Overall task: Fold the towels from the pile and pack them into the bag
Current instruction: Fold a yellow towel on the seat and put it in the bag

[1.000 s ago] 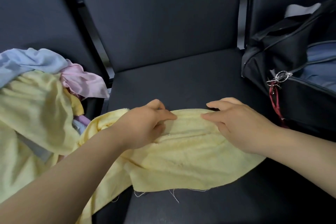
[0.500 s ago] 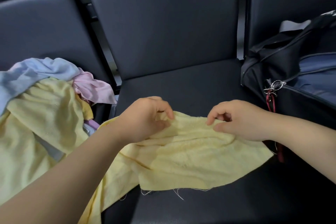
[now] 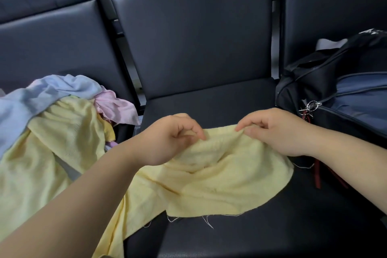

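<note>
A pale yellow towel (image 3: pixel 219 182) lies crumpled across the middle dark seat, its left part trailing off toward the pile. My left hand (image 3: pixel 169 138) pinches its far edge with thumb and fingertips. My right hand (image 3: pixel 274 130) pinches the same edge a little to the right. The cloth bunches up between the two hands. The pile of towels (image 3: pixel 52 115), light blue, pink and yellow, sits on the left seat. A black and blue bag (image 3: pixel 345 94) stands unzipped on the right seat, beside my right hand.
Dark padded seat backs (image 3: pixel 199 31) rise behind the seats. A metal key ring and red strap (image 3: pixel 310 109) hang from the bag's zipper, close to my right wrist. Bare seat cushion (image 3: pixel 272 232) shows in front of the towel.
Both hands went from lying on the towel's far edge to pinching it with curled fingers and lifting it slightly. The cloth now bunches between them. The camera tilted down a little.
</note>
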`<act>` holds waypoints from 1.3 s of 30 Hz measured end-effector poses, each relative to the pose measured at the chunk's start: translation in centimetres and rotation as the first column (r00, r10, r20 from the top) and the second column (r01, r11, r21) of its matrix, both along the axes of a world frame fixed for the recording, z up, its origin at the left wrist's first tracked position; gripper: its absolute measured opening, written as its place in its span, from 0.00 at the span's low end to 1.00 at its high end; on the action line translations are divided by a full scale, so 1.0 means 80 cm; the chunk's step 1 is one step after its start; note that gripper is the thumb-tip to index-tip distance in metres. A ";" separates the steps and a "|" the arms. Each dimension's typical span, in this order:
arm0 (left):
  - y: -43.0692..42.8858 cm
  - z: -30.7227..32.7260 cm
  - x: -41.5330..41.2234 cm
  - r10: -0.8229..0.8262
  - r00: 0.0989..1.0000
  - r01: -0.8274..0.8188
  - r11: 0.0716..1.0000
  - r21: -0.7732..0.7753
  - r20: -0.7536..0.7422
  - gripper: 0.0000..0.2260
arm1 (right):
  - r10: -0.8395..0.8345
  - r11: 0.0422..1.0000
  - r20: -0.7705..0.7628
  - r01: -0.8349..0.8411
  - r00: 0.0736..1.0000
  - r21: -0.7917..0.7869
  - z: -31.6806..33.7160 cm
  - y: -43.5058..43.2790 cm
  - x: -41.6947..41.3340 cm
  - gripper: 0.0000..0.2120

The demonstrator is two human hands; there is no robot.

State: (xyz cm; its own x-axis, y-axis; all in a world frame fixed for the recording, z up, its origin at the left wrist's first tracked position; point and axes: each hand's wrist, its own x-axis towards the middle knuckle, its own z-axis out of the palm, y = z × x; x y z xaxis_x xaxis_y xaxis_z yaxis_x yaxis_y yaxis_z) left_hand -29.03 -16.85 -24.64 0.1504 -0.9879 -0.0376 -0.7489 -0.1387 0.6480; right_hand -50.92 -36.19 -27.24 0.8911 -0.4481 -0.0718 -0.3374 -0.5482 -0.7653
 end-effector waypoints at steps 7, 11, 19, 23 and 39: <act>0.005 0.015 0.000 0.063 0.977 -0.056 0.998 0.038 -0.206 0.07 | -0.006 0.934 0.171 -0.056 0.985 0.352 0.017 0.026 0.003 0.13; 0.004 0.013 0.011 0.185 0.943 -0.235 0.959 -0.161 -0.276 0.09 | 0.290 0.957 -0.127 -0.284 0.949 0.063 0.021 0.025 0.001 0.13; 0.006 0.022 0.010 -0.030 0.992 0.053 0.981 0.186 -0.123 0.09 | 0.000 0.993 0.063 -0.007 0.998 0.122 0.013 0.011 0.008 0.12; 0.006 0.021 0.012 0.072 0.995 -0.066 0.994 0.083 -0.074 0.11 | 0.043 0.956 0.138 -0.081 0.989 0.282 0.018 0.024 0.008 0.09; 0.003 0.033 -0.001 0.058 0.990 -0.048 0.996 0.080 -0.128 0.06 | -0.002 0.971 0.229 -0.052 0.974 0.232 0.020 0.020 0.011 0.07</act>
State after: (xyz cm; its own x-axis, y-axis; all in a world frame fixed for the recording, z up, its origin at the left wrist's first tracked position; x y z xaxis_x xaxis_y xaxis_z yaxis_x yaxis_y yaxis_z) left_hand -29.10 -16.61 -22.03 0.1911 -0.9722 -0.1350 -0.6497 -0.2284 0.7251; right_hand -50.07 -34.62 -25.62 0.9069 -0.4200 0.0320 -0.1294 -0.3501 -0.9278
